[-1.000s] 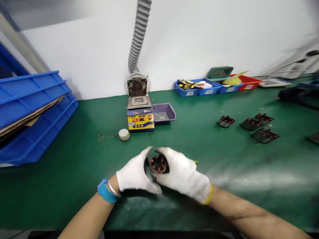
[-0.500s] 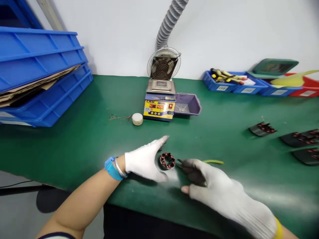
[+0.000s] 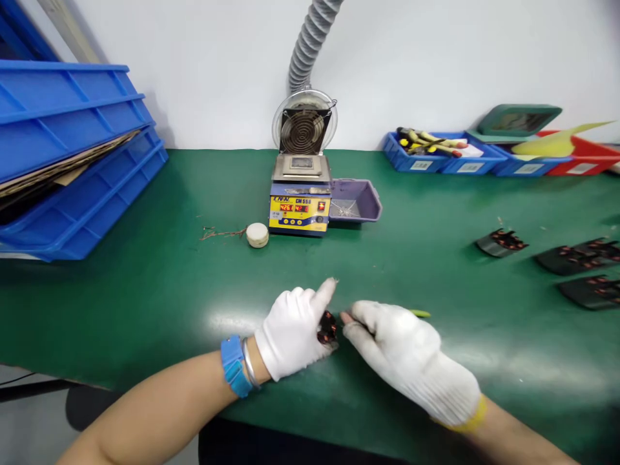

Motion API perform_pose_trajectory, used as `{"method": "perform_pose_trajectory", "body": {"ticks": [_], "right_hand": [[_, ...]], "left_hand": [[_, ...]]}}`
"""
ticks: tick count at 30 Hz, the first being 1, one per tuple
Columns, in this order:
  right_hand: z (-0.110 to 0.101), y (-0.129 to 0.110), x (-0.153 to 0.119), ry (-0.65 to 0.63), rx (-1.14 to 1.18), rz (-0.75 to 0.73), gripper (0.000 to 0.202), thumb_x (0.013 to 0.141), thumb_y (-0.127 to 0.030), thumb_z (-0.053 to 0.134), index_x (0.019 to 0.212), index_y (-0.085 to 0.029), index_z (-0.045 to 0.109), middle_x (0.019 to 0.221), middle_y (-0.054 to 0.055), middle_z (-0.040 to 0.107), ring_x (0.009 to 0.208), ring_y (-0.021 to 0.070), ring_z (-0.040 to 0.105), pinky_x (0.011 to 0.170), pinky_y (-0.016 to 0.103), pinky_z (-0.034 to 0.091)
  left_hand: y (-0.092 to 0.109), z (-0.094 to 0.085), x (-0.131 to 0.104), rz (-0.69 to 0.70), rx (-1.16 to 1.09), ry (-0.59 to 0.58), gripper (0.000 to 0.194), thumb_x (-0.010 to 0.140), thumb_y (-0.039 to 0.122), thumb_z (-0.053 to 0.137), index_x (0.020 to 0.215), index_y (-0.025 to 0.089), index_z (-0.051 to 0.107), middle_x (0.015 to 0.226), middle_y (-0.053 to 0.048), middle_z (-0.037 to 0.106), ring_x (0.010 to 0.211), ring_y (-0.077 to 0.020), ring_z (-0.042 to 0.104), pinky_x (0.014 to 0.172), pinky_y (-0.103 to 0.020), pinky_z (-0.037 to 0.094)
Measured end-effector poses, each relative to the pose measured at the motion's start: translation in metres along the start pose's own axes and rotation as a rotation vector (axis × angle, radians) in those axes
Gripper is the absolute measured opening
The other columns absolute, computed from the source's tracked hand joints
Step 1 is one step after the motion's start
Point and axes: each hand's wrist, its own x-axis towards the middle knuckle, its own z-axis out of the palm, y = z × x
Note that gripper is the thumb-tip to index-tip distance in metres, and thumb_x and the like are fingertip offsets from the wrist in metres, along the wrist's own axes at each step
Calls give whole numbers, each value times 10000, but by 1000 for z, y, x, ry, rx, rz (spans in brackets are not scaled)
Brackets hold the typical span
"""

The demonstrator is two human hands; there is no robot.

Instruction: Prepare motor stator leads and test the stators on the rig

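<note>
A small motor stator (image 3: 327, 328), a black ring with copper windings, stands on the green bench top. My left hand (image 3: 296, 332), in a white glove, is closed around it, with the thumb and fingers on its sides and the index finger pointing up past it. Just right of the stator is my right hand (image 3: 390, 336), gloved too, its thumb and index finger pinched together. Whatever lies between those fingertips is too small to make out. A yellow-green strip or handle (image 3: 420, 313) shows behind the right hand, the rest of it hidden.
A solder pot (image 3: 299, 210) with lit displays stands ahead, an extraction hose (image 3: 314, 42) above it and a purple tray (image 3: 371, 200) beside it. A white round tin (image 3: 257, 235) lies left. Several stators (image 3: 501, 243) stand right, below parts bins (image 3: 472, 165). Blue crates (image 3: 72, 168) occupy the left.
My left hand has closed around the stator, which it was open beside before. My right hand has turned and its fingers have come together in a pinch. The view has shifted slightly.
</note>
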Motion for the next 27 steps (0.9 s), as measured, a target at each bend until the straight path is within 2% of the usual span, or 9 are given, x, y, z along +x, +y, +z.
{"method": "perform_pose_trajectory", "body": {"ticks": [5,10,13,16,19,21,23,25,27], "right_hand": [[-6,10,6,51,-5,-77,343,894,-359,379,580,-220,383,541,9,533,493,138,476,529,271,295],[-2,16,7,57,-145,-112,332,892,-366,422,595,-219,452,563,10,555,514,155,508,532,283,268],[2,15,8,22,-241,-138,274,875,-326,475,626,-220,518,600,15,596,550,172,551,540,293,258],[6,10,9,-54,-259,-179,234,877,-294,502,662,-218,557,628,14,619,578,176,578,561,294,275],[8,5,9,-96,-267,-183,228,889,-293,510,685,-214,573,665,24,638,616,186,601,578,298,281],[8,3,9,-109,-260,-177,236,903,-299,500,696,-212,575,685,27,645,631,187,607,586,295,281],[7,3,8,-113,-270,-168,240,911,-306,495,707,-210,578,697,29,651,640,188,610,587,290,277],[6,5,8,-120,-318,-143,231,906,-320,502,722,-210,589,716,39,660,654,198,618,574,289,262],[3,9,8,-118,-397,-74,230,899,-339,506,737,-208,603,726,58,666,649,210,624,547,289,239]], "left_hand": [[2,-3,0,45,-12,-63,819,822,342,569,1507,123,178,903,-80,612,822,-265,606,670,-377,455],[0,-5,1,70,-108,-105,835,816,322,562,1521,112,166,965,-117,635,863,-296,622,704,-412,495],[-11,-15,2,80,-292,-239,909,759,279,585,1541,132,147,1054,-135,659,909,-293,646,748,-404,526],[-22,-27,4,82,-546,-347,1006,701,203,585,1564,189,67,1264,-129,625,1092,-281,629,901,-391,525],[-21,-29,5,-73,-592,-234,1155,613,338,719,1561,152,85,1442,-187,469,1283,-345,505,1041,-456,461],[-15,-23,6,-256,-522,-122,1270,503,459,794,1542,99,160,1351,-215,512,1216,-389,533,1011,-511,473],[-10,-16,6,-364,-482,-71,1189,541,485,770,1524,99,223,1161,-163,609,1065,-353,610,932,-499,514],[-8,-11,6,-356,-473,-83,1057,619,435,717,1516,127,249,1050,-114,646,967,-307,642,881,-451,534],[-8,-11,5,-317,-461,-108,1031,628,385,700,1520,146,242,1039,-96,658,936,-288,651,852,-418,540]]}}
